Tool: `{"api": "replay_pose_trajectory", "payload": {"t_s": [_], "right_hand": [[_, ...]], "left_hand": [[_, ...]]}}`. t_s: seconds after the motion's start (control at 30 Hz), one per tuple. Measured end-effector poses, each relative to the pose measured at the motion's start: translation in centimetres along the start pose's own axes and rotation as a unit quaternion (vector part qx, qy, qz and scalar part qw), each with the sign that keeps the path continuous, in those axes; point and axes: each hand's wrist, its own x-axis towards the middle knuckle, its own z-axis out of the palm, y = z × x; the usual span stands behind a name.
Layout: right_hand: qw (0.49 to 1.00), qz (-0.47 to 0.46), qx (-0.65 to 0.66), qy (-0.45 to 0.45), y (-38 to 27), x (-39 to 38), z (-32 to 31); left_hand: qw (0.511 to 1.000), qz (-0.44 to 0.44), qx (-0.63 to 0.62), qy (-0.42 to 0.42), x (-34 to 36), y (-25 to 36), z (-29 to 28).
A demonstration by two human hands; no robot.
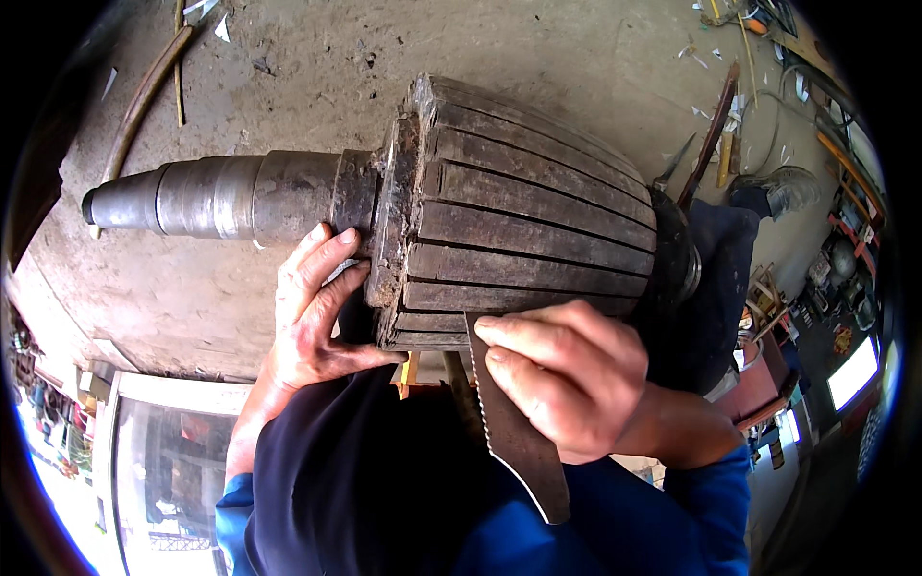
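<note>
A large grooved rotor lies across in front of me, its dark, dirty drum cut by long narrow slots. From its left end runs a stepped metal shaft. My left hand rests against the shaft's base and the drum's rough end ring, fingers spread and thumb stretched along the lower edge. In my right hand is a flat saw blade, pinched between thumb and fingers. Its toothed edge faces left, and its upper end meets the drum's near side. The drum's underside is hidden.
A bent wooden stick lies on the dirt floor at the far left. To the right are a boot, a long brown bar and scattered tools. A white-framed glass panel stands at the lower left.
</note>
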Motion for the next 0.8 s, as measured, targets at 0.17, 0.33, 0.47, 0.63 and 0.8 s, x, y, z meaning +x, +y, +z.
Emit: {"api": "replay_pose_trajectory", "payload": {"t_s": [0.17, 0.33, 0.47, 0.63, 0.8], "right_hand": [[1.000, -0.011, -0.007, 0.024, 0.5, -0.3, -0.6], [0.992, 0.056, 0.101, -0.059, 0.7, 2.6, -2.9], [0.983, 0.085, 0.123, -0.107, 0.4, 3.8, -3.8], [0.990, 0.072, 0.080, -0.092, -0.3, 2.9, -3.1], [0.967, 0.181, 0.142, -0.109, 0.0, 4.1, -3.7]], "left_hand": [[1.000, -0.009, -0.003, -0.002, 0.1, 0.3, 0.3], [1.000, 0.006, -0.009, 0.010, 0.0, 0.2, 0.5], [1.000, 0.015, -0.022, -0.001, 0.3, -0.1, 0.4], [0.999, 0.015, -0.038, -0.001, 0.9, 0.0, 0.2], [0.998, 0.016, -0.062, 0.006, 1.0, -0.1, 0.3]]}}
